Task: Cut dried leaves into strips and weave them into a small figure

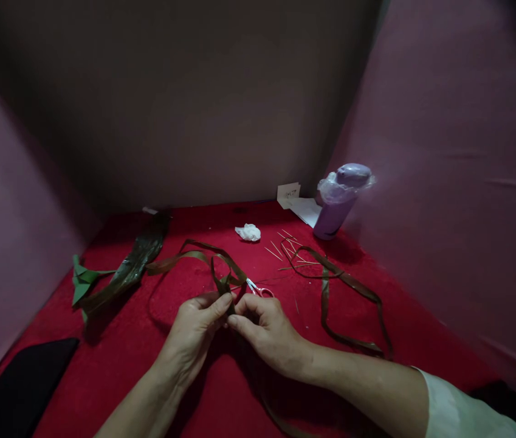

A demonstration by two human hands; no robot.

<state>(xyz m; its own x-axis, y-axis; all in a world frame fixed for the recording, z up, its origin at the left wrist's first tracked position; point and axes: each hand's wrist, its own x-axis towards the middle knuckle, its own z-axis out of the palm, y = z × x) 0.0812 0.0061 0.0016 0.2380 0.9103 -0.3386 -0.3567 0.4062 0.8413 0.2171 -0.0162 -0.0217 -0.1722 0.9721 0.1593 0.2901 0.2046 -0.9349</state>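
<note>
Between both hands, a dark green-brown leaf strip [223, 283] is folded into a small knotted shape, its loose ends looping out over the cloth. My left hand [198, 328] pinches it with thumb and fingers from the left. From the right, my right hand [262, 322] presses thumb and index finger together at its lower side. The fingertips hide part of the folds. Just beyond the right fingers lie scissors [260, 290] with pinkish-red handles, partly covered by the leaf and hand.
Red cloth [116, 371] covers the table. Wide dark leaves [137, 258] and a green folded leaf piece [83, 281] lie left, above a black flat object [23, 386]. Thin sticks [295, 252], a long leaf strip [353, 283], crumpled white tissue [248, 232] and a purple tumbler [336, 213] sit beyond and right.
</note>
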